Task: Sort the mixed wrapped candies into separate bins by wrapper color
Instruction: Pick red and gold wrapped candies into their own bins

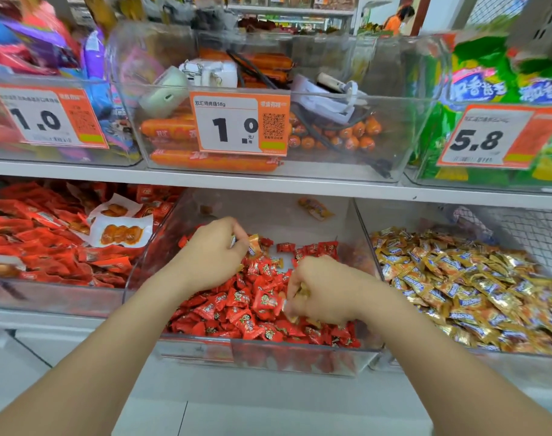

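A clear middle bin [299, 357] on the lower shelf holds a heap of red wrapped candies [246, 313] with a few gold ones mixed in. My left hand [214, 253] hovers over the back of the heap, its fingers pinching a gold wrapped candy [253, 243]. Lower down and to the right, my right hand [318, 291] is curled around several gold candies [295, 298] just above the red heap. To the right stands a second clear bin [375, 363] filled with gold wrapped candies [463, 284].
Left of the middle bin, a bin [48, 294] holds red snack packets. The upper shelf [268, 180] overhangs the bins and carries clear bins of sausages [211, 162], purple bags and green bags, with orange price tags [241, 122] in front. White floor lies below.
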`<state>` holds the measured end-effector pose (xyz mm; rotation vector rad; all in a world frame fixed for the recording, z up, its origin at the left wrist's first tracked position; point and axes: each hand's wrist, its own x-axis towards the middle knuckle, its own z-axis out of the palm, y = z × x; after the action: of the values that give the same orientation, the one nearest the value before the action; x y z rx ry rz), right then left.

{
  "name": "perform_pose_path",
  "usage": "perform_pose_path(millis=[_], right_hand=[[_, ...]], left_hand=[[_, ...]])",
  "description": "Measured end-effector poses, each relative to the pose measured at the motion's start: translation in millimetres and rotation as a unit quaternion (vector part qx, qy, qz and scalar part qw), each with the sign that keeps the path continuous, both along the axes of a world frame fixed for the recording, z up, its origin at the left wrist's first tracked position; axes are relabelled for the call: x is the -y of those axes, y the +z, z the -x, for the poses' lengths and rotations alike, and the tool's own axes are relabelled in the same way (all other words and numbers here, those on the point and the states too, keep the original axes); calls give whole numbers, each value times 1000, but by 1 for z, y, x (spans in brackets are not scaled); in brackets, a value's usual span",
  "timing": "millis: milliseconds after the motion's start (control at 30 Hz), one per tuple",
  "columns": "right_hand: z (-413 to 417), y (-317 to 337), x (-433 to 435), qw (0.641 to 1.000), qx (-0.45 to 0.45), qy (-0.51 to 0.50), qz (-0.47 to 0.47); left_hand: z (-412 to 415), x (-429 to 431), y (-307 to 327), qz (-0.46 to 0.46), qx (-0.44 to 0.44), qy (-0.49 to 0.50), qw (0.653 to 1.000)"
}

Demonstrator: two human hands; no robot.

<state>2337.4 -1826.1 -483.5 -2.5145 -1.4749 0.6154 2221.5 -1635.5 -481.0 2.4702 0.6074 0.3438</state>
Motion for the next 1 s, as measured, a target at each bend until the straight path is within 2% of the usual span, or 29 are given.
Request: perform_pose_path(millis=[100,167,233,267,333,367,400,433,500,533,567,633,700,767,833,900,1000], right_hand=[[-5,13,12,990,71,-68,-99],[-5,21,22,980,64,-99,-161],[-1,33,34,972,9,-110,-207],[1,41,43,962,-56,-126,-236],[-4,54,66,921,-177,-190,-291],[-14,54,79,906,-179,-226,-310],[-28,50,92,903,-129,-259,-318],[-44,42,105,906,-37,-291,-306],[-76,21,131,905,140,-332,-226],[-90,12,142,910,183,-331,-168],[-102,2,151,919,210,-316,-105],[-118,-12,166,929,244,-277,-21],[-126,-18,175,933,259,-249,-15],[-130,-18,182,931,269,-243,-43],[-132,-16,188,928,256,-251,-105],[-132,-13,193,917,224,-268,-194],[-127,-3,198,902,191,-288,-259]], left_hand=[[4,13,6,87,48,42,994],[7,25,10,156,70,65,983],[9,37,13,224,82,86,967],[9,44,15,250,82,92,960],[11,58,17,282,75,88,952],[11,67,18,290,70,77,951],[11,78,20,300,65,63,950],[11,89,22,316,64,47,945],[5,116,31,355,72,12,932],[-1,131,36,357,81,-4,930],[-10,146,40,328,91,-21,940],[-35,176,48,204,125,-66,969],[-68,203,49,76,135,-112,982],[-107,224,40,-29,126,-123,984],[-141,236,28,-97,86,-102,986],[-166,238,17,-144,11,-99,984],[-179,234,9,-195,-100,-126,968]])
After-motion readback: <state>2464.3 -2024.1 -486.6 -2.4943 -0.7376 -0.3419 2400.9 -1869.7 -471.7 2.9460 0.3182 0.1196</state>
